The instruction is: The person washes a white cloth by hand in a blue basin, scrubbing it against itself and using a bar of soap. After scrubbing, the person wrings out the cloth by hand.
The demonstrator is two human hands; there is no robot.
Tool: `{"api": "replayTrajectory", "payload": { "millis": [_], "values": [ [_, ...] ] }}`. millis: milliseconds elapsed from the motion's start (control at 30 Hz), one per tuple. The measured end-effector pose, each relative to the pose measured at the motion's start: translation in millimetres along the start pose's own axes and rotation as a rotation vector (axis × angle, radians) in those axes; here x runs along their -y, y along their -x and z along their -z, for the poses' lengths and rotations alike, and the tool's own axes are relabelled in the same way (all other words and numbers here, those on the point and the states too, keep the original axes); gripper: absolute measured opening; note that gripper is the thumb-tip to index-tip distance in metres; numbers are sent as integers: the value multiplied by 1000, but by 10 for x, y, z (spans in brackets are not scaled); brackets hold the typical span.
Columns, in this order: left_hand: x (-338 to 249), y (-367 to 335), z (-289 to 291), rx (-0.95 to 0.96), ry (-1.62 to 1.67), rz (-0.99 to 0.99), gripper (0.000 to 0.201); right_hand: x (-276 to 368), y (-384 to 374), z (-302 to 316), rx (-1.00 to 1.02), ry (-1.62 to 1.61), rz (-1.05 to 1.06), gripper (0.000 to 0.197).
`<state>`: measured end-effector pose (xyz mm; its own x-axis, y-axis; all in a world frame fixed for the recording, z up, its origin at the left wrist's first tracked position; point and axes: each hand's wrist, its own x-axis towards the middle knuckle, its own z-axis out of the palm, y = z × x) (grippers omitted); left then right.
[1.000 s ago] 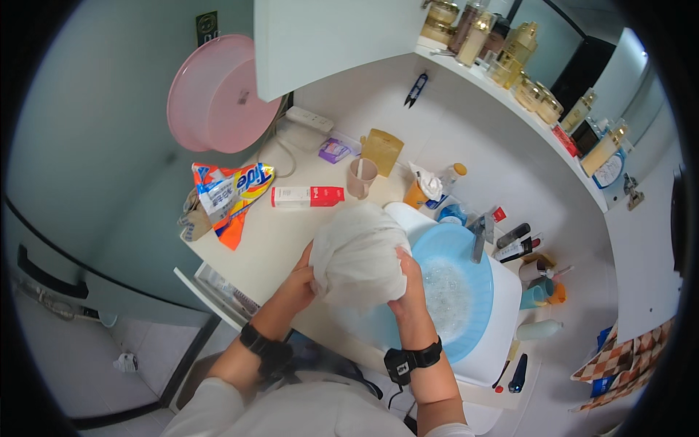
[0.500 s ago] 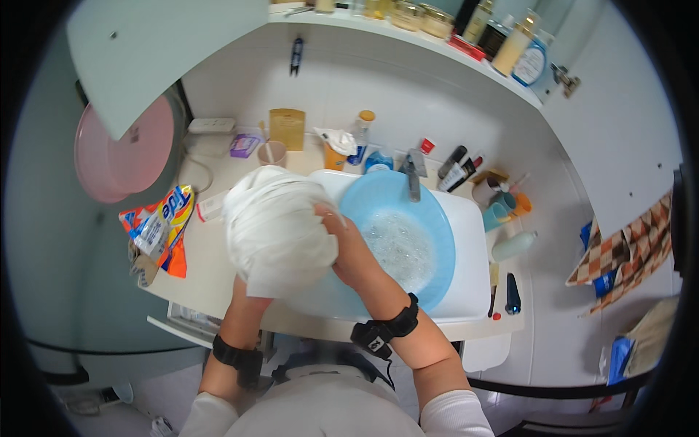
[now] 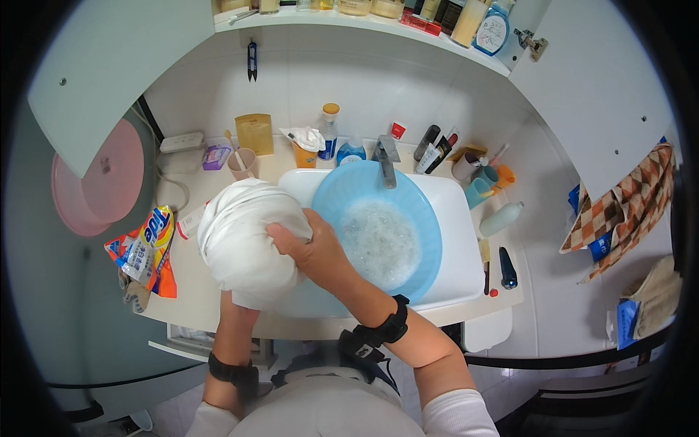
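A big rounded bundle of white cloth [image 3: 247, 237] is up in front of me, left of the blue basin. My right hand [image 3: 314, 251] is closed on its right side, thumb pressed into the folds. The wrist of my left hand [image 3: 239, 315] runs up under the bundle; the cloth hides that hand's fingers. Foamy water [image 3: 382, 244] lies in the light blue basin [image 3: 426, 218], which stands in the white sink [image 3: 459, 240] below the grey faucet [image 3: 386, 164].
An orange and blue detergent bag [image 3: 153, 251] lies at the counter's left end; a pink basin [image 3: 98, 178] hangs beyond it. Cups, tubes and bottles line the back. A pale green bottle [image 3: 502, 218] lies right of the sink. Cabinet doors [image 3: 590, 95] swing out overhead.
The whole view has shifted slightly. My right hand has moved further over the cloth, its thumb now pressing the side. The bundle looks smoother and tighter. My left hand stays beneath it.
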<state>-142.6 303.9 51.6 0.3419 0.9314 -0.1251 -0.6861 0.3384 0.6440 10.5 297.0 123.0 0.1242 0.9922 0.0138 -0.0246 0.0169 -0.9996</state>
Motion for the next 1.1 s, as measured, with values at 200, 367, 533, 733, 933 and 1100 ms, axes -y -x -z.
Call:
{"api": "replayTrajectory", "payload": {
  "millis": [200,367,533,733,933,1100],
  "values": [
    [-101,-102,-90,32,160,-127,52,-51,-126,67,204,76,70,54],
    [-128,-91,-114,38,145,-110,53,-174,-31,669,228,-513,-113,48],
    [-106,-46,-84,4,174,-110,53,-614,61,1738,-439,-39,-110,37],
    [-54,18,-196,-56,214,-162,54,-1949,535,3105,-880,842,-198,44],
    [-57,187,-427,-187,299,-326,46,-2179,615,3201,-478,20,-717,25],
    [63,307,-742,-232,305,-424,46,-2292,584,3213,-253,-519,-803,19]
  ]
}}
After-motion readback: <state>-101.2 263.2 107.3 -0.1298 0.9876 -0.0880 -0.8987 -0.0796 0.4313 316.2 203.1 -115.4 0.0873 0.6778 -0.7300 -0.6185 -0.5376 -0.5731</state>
